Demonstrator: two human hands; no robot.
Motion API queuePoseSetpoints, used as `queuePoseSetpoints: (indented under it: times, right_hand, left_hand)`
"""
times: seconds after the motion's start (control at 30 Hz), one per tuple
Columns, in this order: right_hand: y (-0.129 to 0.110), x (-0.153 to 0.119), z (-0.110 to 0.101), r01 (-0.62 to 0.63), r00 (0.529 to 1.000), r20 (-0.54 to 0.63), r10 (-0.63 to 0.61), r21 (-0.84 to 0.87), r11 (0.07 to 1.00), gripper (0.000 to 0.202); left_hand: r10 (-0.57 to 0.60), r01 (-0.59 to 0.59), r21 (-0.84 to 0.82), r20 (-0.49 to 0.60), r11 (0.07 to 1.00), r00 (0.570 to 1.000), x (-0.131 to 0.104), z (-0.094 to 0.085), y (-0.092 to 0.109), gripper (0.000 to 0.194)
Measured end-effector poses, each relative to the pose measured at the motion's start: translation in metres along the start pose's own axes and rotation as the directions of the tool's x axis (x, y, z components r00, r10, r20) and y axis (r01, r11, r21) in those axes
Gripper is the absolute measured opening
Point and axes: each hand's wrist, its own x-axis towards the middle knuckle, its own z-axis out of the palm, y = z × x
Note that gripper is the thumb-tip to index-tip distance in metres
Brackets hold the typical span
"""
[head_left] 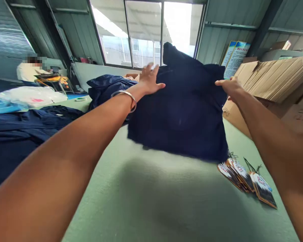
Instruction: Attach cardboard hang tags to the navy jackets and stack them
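A dark navy garment (181,107) hangs in the air in front of me, its lower edge above the table and slightly blurred. My left hand (150,80) is at its upper left edge, fingers spread and thumb stretched over the cloth; a silver bangle (133,101) circles that wrist. At the upper right edge, my right hand (229,86) pinches the cloth, thumb in front and the other fingers partly hidden.
Hang tags (242,176) with strings lie on the green table (141,201) at right. Cardboard boxes (270,80) stand beyond them. More navy garments (35,127) are piled at left, near a white plastic bag (32,95). A person (31,70) sits far left.
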Motion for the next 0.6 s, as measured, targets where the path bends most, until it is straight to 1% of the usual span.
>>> queuePoseSetpoints:
  times: [0.03, 0.07, 0.1, 0.17, 0.2, 0.23, 0.3, 0.37, 0.43, 0.5, 0.6]
  right_hand:
    - [-0.002, -0.003, 0.014, -0.119, 0.983, -0.137, 0.12, 0.02, 0.993, 0.053]
    - [-0.004, -0.013, 0.031, -0.131, 0.98, -0.15, 0.131, 0.012, 0.991, 0.058]
    - [-0.004, -0.029, 0.052, -0.1, 0.991, -0.094, 0.097, -0.026, 0.995, 0.056]
    - [0.001, -0.069, 0.096, -0.055, 0.998, 0.038, 0.056, -0.042, 0.998, 0.046]
    - [0.004, -0.089, 0.115, -0.051, 0.992, 0.11, 0.056, -0.054, 0.997, 0.042]
    - [0.009, -0.107, 0.132, -0.033, 0.977, 0.207, 0.052, -0.09, 0.995, 0.041]
    - [0.019, -0.136, 0.156, 0.003, 0.934, 0.353, 0.047, -0.14, 0.99, 0.042]
    - [0.025, -0.156, 0.169, 0.049, 0.899, 0.437, 0.033, -0.175, 0.983, 0.042]
    - [0.024, -0.169, 0.175, 0.099, 0.882, 0.471, 0.009, -0.202, 0.974, 0.04]
    - [0.016, -0.179, 0.177, 0.146, 0.877, 0.48, -0.023, -0.221, 0.964, 0.039]
    - [-0.008, -0.193, 0.182, 0.21, 0.865, 0.497, -0.071, -0.228, 0.951, 0.036]
  left_hand:
    - [0.075, -0.075, -0.025, 0.009, 0.997, 0.997, -0.005, 0.013, -0.004, 0.053]
    - [0.12, -0.119, -0.044, 0.021, 0.992, 0.993, -0.017, 0.027, -0.008, 0.052]
    - [0.175, -0.172, -0.058, 0.058, 0.983, 0.983, -0.033, 0.039, -0.013, 0.053]
    - [0.171, -0.162, -0.066, 0.185, 0.985, 0.968, -0.073, 0.06, -0.024, 0.052]
    - [0.163, -0.151, -0.068, 0.256, 0.986, 0.953, -0.095, 0.068, -0.031, 0.052]
    - [0.142, -0.128, -0.067, 0.3, 0.99, 0.943, -0.116, 0.074, -0.039, 0.051]
    - [0.148, -0.126, -0.081, 0.405, 0.989, 0.902, -0.155, 0.08, -0.053, 0.048]
    - [0.146, -0.116, -0.093, 0.476, 0.989, 0.867, -0.19, 0.079, -0.066, 0.046]
    - [0.115, -0.079, -0.091, 0.51, 0.993, 0.852, -0.222, 0.071, -0.076, 0.043]
    - [0.062, -0.031, -0.068, 0.537, 0.997, 0.841, -0.253, 0.057, -0.083, 0.042]
    - [-0.03, 0.039, -0.002, 0.59, 0.999, 0.807, -0.299, 0.029, -0.094, 0.045]
